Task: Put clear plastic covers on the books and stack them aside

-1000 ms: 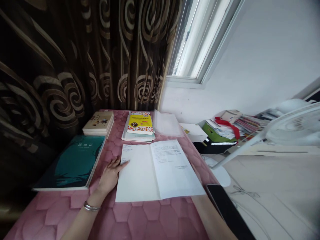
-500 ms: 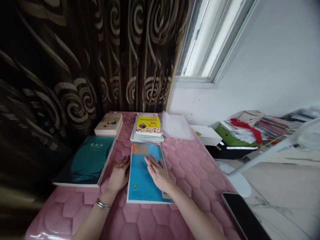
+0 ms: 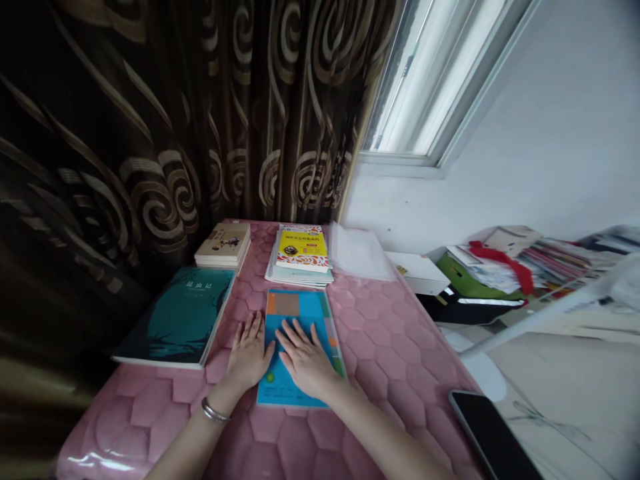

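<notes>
A blue book (image 3: 283, 347) with a grey-brown and orange patch near its top lies flat in front of me. My right hand (image 3: 305, 357) rests palm down on its cover, fingers spread. At the book's left edge lies my left hand (image 3: 250, 350), its fingers stretched out on the pink cloth and its thumb reaching over the cover. A silver bracelet (image 3: 215, 410) circles my left wrist. Left of that hand sits a dark teal book (image 3: 185, 317). Just beyond the blue book stands a pile topped by a yellow and white book (image 3: 302, 247).
Small beige books (image 3: 223, 243) are stacked at the back left. A translucent plastic sheet (image 3: 360, 252) lies at the back right. A phone (image 3: 493, 433) is at the right edge of the pink tablecloth (image 3: 390, 353). A white lamp (image 3: 525, 320) and a paper-filled green box (image 3: 460, 270) stand beyond.
My right hand has flattened and spread on the blue cover, slightly lower and to the left. My left hand has opened flatter, its thumb now on the book. The view has shifted slightly.
</notes>
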Motion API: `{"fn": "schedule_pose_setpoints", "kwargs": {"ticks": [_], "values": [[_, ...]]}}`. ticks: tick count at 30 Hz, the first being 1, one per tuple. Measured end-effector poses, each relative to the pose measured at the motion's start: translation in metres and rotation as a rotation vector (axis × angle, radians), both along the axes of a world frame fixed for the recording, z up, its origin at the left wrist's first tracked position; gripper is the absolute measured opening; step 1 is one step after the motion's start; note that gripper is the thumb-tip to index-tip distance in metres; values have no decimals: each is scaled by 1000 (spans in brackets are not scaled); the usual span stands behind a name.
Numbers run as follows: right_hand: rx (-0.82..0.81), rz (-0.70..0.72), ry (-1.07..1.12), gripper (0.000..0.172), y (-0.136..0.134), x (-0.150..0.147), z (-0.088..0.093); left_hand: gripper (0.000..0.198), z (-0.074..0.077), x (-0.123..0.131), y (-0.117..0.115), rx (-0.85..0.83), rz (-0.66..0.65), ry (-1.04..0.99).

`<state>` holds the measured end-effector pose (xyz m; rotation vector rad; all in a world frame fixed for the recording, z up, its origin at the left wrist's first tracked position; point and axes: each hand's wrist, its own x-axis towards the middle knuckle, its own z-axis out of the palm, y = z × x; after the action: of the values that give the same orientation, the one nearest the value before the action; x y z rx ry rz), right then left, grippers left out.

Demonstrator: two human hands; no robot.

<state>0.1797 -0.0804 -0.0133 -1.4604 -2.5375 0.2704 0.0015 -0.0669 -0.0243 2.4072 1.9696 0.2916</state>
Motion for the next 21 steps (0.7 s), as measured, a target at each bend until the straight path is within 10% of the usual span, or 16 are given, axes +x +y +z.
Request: {"fn": "schedule_pose_setpoints", "kwargs": {"ticks": [13, 21], "values": [[-50, -10, -55, 53, 113, -43, 15, 57, -8, 0, 1, 101, -21, 67], [-76, -119, -43, 62, 106, -37, 7, 58, -4, 0, 0, 75, -12, 80]]}}
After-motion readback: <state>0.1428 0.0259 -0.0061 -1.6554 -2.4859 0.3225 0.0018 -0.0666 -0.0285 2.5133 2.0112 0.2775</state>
